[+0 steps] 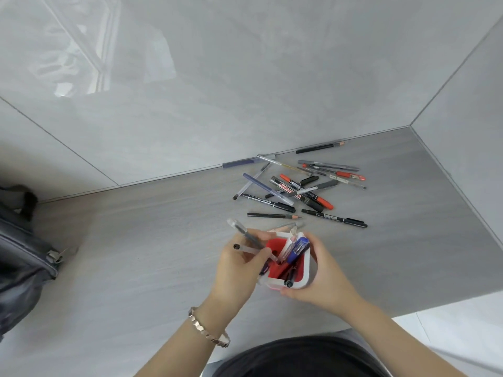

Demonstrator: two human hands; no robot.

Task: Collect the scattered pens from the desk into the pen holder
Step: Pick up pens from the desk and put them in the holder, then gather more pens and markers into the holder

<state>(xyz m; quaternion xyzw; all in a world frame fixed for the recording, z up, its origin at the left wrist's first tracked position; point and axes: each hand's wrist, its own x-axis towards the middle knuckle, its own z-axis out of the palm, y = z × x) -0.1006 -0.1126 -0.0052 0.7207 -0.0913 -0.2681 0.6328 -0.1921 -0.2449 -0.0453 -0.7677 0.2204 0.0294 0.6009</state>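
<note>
At the far left edge a dark bag (19, 248) sits on the desk (136, 240), well apart from the work. Moving right, the left hand (239, 265) is curled closed around 2 clear-barrelled pens (251, 244); their capped ends fan up and to the left, and their tips slant down and to the right into the red mouth of the pen holder (288, 263). A bracelet (209, 329) circles that wrist. The holder stands just beside this hand, touching it, and already carries several pens, among them a blue-capped one (299, 248). On its right side the right hand (319, 278) wraps the white wall, fingers half closed against it, steadying it from the near right.

Beyond the holder, up and to the right, lies the loose pile of pens and markers (299, 189), their long axes crossing in many directions; a black pencil (272, 215) and a black marker (333, 218) lie nearest, both running roughly left to right. 1 more pencil (319, 147) rests against the wall.

The pile sits slightly right of the holder, but the right hand is occupied, so the left looks the likelier to reach next, forward and rightward, once it lets its 2 pens slide in.
</note>
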